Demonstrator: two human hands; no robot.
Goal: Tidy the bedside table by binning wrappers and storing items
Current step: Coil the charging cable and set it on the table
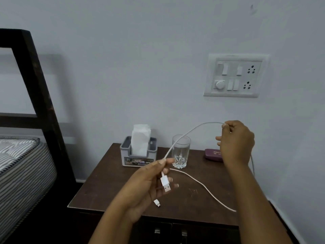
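Note:
A white USB cable arcs through the air above the dark wooden bedside table. My left hand pinches it near its USB plug, which points downward; a second small white connector hangs just below that hand. My right hand is raised to the right and grips the cable higher up. Another stretch of the cable lies across the tabletop toward the right front edge.
A grey tissue holder with a white tissue stands at the back of the table, a clear glass beside it. A maroon case lies behind my right hand. A switchboard is on the wall. A bed stands left.

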